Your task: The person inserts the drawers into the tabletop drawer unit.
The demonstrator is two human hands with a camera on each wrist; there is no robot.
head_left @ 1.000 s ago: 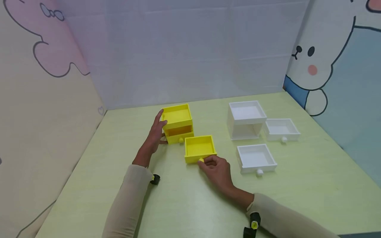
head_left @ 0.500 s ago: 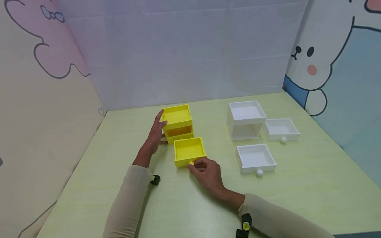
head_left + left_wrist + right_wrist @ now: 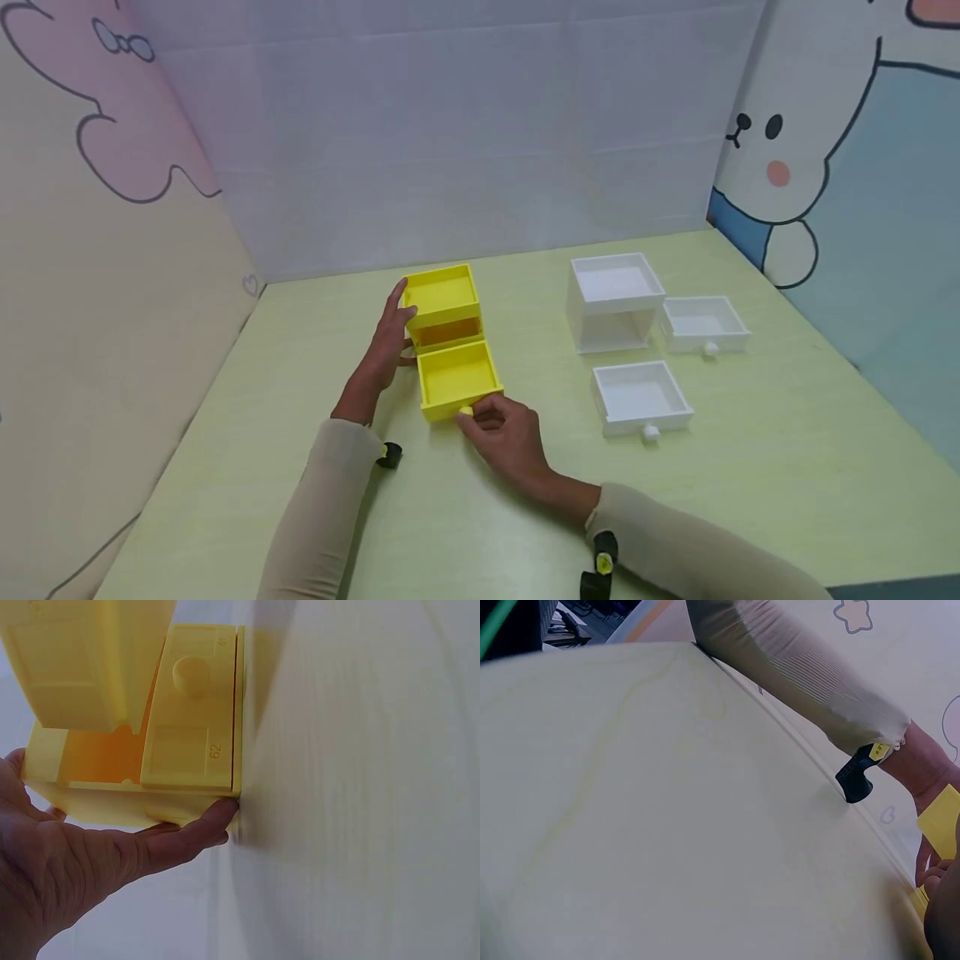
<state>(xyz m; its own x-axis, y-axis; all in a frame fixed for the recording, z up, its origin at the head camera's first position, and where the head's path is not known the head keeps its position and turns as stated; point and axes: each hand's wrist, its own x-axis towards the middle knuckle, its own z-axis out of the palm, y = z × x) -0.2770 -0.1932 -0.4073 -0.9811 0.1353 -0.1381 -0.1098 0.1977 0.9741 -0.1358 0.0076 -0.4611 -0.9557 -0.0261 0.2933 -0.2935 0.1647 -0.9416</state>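
Observation:
A small yellow drawer cabinet (image 3: 441, 292) stands on the table, its upper slot uncovered. In the left wrist view, its lower drawer (image 3: 184, 742) sits inside, knob showing. My left hand (image 3: 384, 346) rests against the cabinet's left side, fingers fairly straight, the thumb at the top front edge. With thumb and fingertips, my right hand (image 3: 510, 437) pinches the knob of a loose yellow drawer (image 3: 457, 375). That drawer is held just in front of the cabinet, slightly turned, and in the head view it hides the lower drawer. The right wrist view shows only part of the right hand (image 3: 945, 919).
To the right stands a white cabinet (image 3: 615, 287) with its front open. One white drawer (image 3: 705, 325) lies at its right side and another white drawer (image 3: 641, 400) in front of it. Walls border the table (image 3: 247, 492) at the back and sides.
The right hand has carried the yellow drawer leftward, from the cabinet's front right to straight before it. The left hand has stayed at the cabinet's side.

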